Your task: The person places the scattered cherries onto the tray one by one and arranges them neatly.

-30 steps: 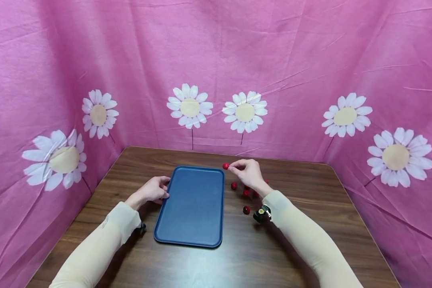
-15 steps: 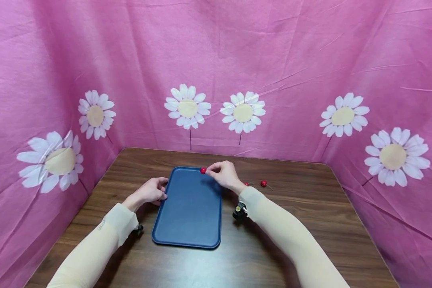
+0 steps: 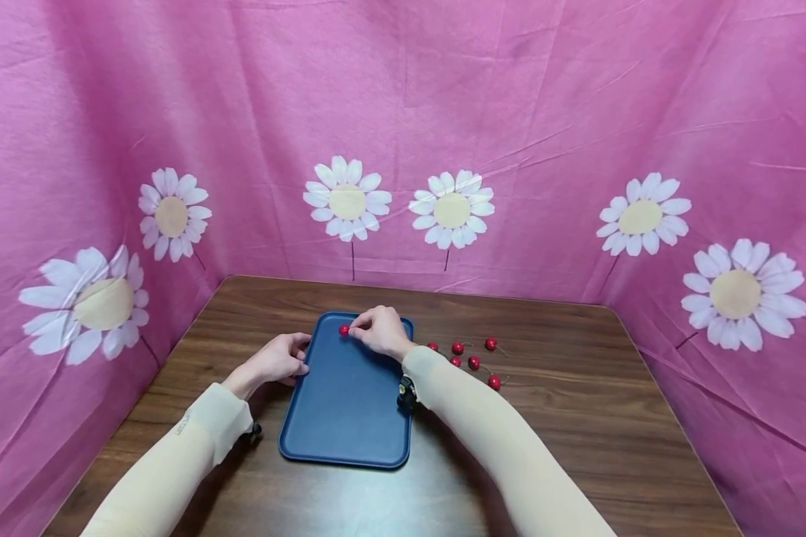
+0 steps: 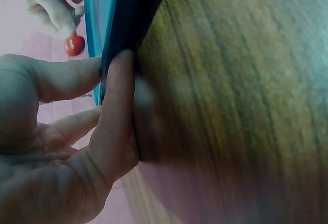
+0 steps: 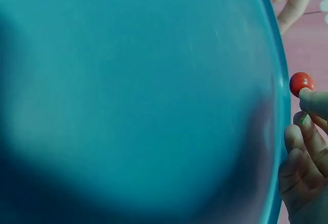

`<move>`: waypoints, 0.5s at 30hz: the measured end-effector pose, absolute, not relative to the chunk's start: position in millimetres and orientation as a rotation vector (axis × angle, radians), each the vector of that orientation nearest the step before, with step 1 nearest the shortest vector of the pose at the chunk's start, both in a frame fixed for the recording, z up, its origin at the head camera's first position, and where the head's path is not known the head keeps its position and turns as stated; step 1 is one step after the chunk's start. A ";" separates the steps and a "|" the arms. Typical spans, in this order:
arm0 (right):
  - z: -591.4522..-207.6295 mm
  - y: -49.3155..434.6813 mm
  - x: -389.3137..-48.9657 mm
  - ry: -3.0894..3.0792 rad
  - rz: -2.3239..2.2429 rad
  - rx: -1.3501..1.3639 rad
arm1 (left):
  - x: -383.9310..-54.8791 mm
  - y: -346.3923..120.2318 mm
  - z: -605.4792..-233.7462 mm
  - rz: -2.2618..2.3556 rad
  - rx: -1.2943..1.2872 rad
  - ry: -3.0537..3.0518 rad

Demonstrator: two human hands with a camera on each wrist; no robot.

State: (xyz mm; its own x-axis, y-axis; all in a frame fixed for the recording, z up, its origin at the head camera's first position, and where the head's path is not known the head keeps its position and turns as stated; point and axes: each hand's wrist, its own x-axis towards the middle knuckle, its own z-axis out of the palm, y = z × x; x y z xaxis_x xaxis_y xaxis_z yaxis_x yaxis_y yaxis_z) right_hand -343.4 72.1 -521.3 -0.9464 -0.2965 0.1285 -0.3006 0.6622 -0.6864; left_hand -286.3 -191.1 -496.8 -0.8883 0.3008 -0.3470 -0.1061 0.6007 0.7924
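Note:
A blue rectangular tray (image 3: pixel 349 418) lies on the table, left of its middle. At its left edge my left hand (image 3: pixel 278 361) pinches the rim; in the left wrist view the thumb and a finger (image 4: pixel 118 96) stand on either side of it. Over the tray's far end, my right hand (image 3: pixel 381 332) pinches a red cherry (image 3: pixel 344 330) close to the fingertips. The right wrist view shows this cherry (image 5: pixel 301 83) at the thumb tip, a bit of green stem between the fingers. The cherry overlaps the far left part of the tray in the head view.
Several more red cherries with stems, one of them a cherry (image 3: pixel 490 344) at the back, lie on the wooden table (image 3: pixel 578 418) right of the tray. A pink cloth (image 3: pixel 537 134) with daisies hangs behind the table and along both sides.
My right hand has carried the cherry leftward from beside the tray to above its far end. More of the loose cherries now show. The left hand stays at the rim.

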 end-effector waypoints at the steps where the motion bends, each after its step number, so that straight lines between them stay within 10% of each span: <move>1: -522.0 68.5 -344.5 -2.867 1.167 0.517 | -286.1 -191.0 -496.0 1.220 0.150 2.379; 15: -525.9 33.5 -347.4 -2.991 1.012 0.509 | -287.0 -193.4 -495.6 1.237 0.167 2.349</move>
State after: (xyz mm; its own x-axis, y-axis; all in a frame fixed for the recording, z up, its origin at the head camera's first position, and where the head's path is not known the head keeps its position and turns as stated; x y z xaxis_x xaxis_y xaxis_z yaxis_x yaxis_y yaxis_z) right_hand -347.4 33.5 -525.9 -0.9479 -0.3151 0.0478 -0.2794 0.7495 -0.6001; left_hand -287.0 -193.4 -495.6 -0.8787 0.3203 -0.3539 -0.1106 0.5846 0.8038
